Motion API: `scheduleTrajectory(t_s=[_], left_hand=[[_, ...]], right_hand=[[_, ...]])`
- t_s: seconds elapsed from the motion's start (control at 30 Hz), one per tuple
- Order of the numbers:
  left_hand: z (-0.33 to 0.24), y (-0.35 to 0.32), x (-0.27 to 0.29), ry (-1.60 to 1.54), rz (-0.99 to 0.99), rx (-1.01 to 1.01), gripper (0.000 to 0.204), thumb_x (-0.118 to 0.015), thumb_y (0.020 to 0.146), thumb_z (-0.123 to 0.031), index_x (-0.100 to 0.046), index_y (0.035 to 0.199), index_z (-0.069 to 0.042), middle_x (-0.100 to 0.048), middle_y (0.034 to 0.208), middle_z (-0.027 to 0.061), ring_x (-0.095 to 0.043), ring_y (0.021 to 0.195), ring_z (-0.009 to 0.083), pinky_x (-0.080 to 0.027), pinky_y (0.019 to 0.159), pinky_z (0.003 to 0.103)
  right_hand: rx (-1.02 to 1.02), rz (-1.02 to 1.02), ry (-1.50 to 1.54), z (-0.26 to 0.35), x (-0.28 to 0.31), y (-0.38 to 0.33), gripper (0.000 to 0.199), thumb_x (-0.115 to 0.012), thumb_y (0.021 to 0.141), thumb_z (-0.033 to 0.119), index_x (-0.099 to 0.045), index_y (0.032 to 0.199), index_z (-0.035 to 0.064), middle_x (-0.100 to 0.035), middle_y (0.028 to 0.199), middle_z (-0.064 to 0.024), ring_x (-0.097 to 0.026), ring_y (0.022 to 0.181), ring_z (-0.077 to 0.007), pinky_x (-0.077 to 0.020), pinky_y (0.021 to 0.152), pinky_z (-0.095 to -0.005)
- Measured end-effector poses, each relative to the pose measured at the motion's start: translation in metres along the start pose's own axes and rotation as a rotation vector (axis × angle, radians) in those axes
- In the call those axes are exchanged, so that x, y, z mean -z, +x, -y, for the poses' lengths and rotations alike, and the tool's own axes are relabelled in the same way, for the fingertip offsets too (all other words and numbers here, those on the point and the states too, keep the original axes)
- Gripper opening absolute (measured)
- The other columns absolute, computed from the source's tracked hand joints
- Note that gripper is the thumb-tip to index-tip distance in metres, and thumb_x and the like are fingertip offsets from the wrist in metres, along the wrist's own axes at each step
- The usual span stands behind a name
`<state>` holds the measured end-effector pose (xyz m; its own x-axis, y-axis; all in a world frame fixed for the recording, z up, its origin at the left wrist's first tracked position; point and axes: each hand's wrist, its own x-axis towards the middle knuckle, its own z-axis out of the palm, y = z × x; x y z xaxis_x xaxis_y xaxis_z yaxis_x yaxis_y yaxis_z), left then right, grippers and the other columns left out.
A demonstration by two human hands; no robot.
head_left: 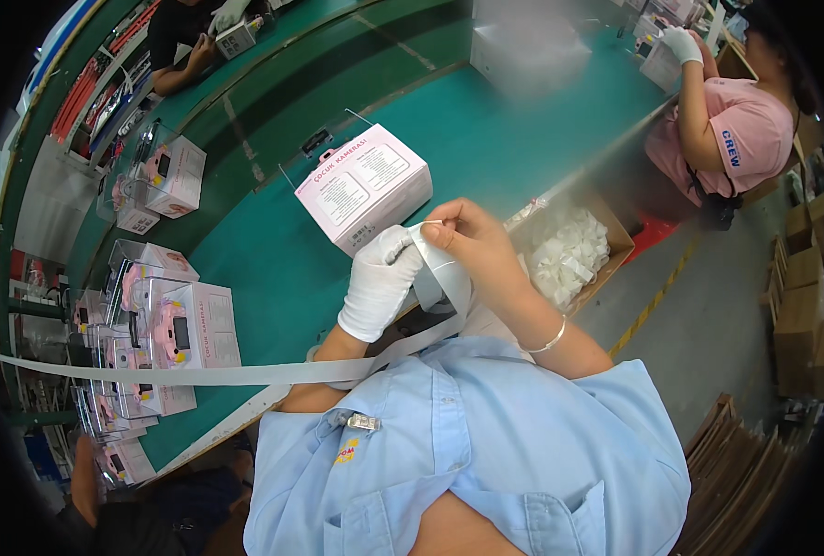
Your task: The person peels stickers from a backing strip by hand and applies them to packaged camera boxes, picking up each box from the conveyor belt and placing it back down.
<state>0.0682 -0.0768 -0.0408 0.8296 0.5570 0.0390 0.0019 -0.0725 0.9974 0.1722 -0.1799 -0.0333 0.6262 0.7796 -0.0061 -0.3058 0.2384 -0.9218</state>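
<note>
My gloved left hand (377, 285) and bare right hand (483, 248) pinch the pale ribbon (273, 372), with the pink-and-white box (366, 190) at ten o'clock, long axis eight-to-two, nearer my left.

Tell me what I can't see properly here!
In the head view:
- grey strip: left end lost at the dark rim
- pink toy: mostly hidden by its box
- far box: blurred by a hazy patch
- carton: bottom covered by a white pile
</note>
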Motion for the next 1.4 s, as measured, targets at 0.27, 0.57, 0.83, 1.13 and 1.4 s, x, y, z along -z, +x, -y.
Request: scheduleTrajectory(t_s=[0.27,0.57,0.83,1.13,1.4], left_hand=[[0.009,-0.007,0.009,0.038,0.005,0.043,0.01,-0.059,0.084,-0.008,-0.061,0.091,-0.001,-0.057,0.08,0.0008,-0.052,0.073,0.0088,-0.043,0.067,0.023],[-0.006,-0.005,0.025,0.167,-0.139,-0.287,0.014,-0.059,0.085,-0.006,-0.064,0.097,-0.003,-0.062,0.086,0.005,-0.056,0.075,0.0129,-0.045,0.068,0.024],[-0.013,0.003,0.033,0.506,-0.318,-0.686,0.026,-0.062,0.073,0.004,-0.064,0.095,-0.008,-0.059,0.077,0.007,-0.057,0.067,0.0237,-0.046,0.062,0.032],[-0.016,0.006,0.024,0.708,-0.295,-0.799,0.029,-0.065,0.069,0.002,-0.065,0.094,-0.011,-0.059,0.077,0.0061,-0.058,0.072,0.0269,-0.045,0.063,0.035],[-0.014,-0.007,0.007,0.239,-0.095,-0.333,0.013,-0.061,0.086,-0.011,-0.065,0.098,-0.006,-0.056,0.077,0.0044,-0.054,0.071,0.0145,-0.042,0.065,0.026]], right_hand=[[-0.044,0.055,0.023,-0.007,-0.005,0.001,0.018,-0.064,0.085,0.018,-0.058,0.094,0.0043,-0.055,0.084,0.0016,-0.049,0.077,-0.0046,-0.0405,0.07,-0.0191],[-0.039,0.114,-0.002,0.002,-0.025,-0.004,0.026,-0.063,0.086,0.021,-0.057,0.103,0.0024,-0.057,0.091,-0.0005,-0.052,0.084,-0.007,-0.042,0.077,-0.0205],[-0.206,0.14,0.076,0.002,-0.02,-0.016,0.029,-0.063,0.086,0.021,-0.055,0.106,0.0023,-0.058,0.094,-0.002,-0.053,0.085,-0.0068,-0.0429,0.078,-0.0219],[-0.181,0.188,0.14,0.016,-0.018,-0.013,0.024,-0.061,0.087,0.021,-0.057,0.104,0.0034,-0.059,0.095,-0.0016,-0.053,0.084,-0.0059,-0.0439,0.074,-0.0206],[0.106,0.004,-0.054,-0.001,-0.015,-0.007,0.019,-0.062,0.087,0.015,-0.058,0.101,0.0035,-0.058,0.088,0.0007,-0.051,0.078,-0.0045,-0.0433,0.071,-0.0194]])
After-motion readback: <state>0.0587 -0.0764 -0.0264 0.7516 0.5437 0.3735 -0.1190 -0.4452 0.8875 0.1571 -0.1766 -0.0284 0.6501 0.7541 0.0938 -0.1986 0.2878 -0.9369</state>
